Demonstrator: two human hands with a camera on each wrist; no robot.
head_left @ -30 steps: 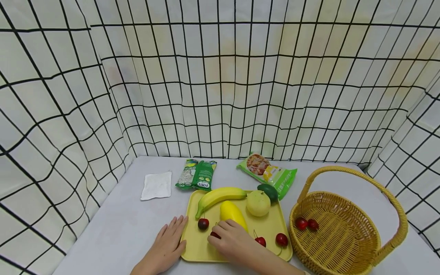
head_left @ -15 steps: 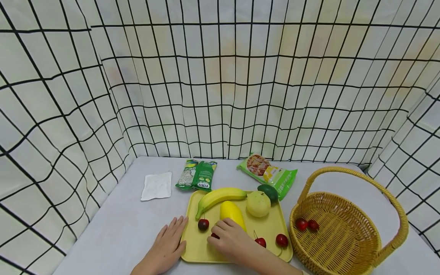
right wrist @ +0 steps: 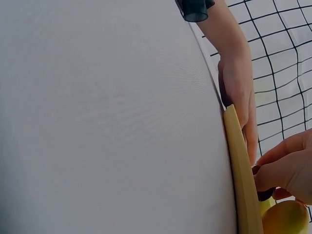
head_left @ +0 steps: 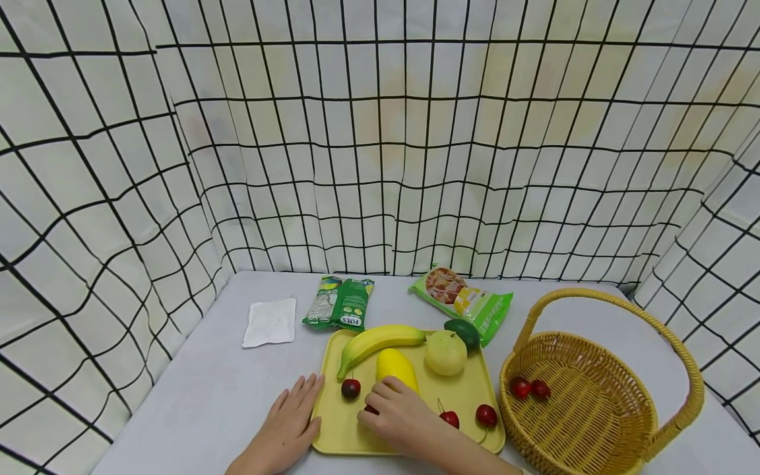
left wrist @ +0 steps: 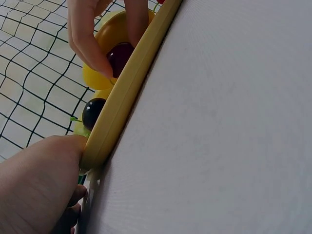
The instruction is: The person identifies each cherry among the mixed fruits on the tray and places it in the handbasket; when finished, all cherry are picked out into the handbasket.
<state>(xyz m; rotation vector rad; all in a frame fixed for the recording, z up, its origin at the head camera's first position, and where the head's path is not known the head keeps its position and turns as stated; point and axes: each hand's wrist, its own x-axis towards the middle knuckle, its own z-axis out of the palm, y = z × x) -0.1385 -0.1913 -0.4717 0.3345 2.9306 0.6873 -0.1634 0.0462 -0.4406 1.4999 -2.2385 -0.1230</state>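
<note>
On the yellow tray (head_left: 347, 439), my right hand (head_left: 394, 412) pinches a dark red cherry (left wrist: 119, 58) between thumb and fingers. In the head view that cherry is mostly covered by the fingers. Just beyond the hand lies a yellow mango (head_left: 394, 367), partly hidden by it. With straight fingers, my left hand (head_left: 285, 422) rests on the table along the tray's left edge. Close to it on the tray is another dark cherry (head_left: 351, 388) with its stem up. Two red cherries, one left (head_left: 449, 418) and one right (head_left: 486, 415), lie beyond my right forearm.
A banana (head_left: 380, 340), a round pale yellow fruit (head_left: 445, 353) and a dark green fruit (head_left: 463, 332) fill the tray's back. The wicker basket (head_left: 617, 369) at right holds two cherries (head_left: 530, 388). Behind are two snack packets (head_left: 347, 303) and a white square packet (head_left: 270, 322).
The mango has shifted slightly to the left beside my right hand. Both hands have stayed almost where they were, the right one still pinching the cherry.
</note>
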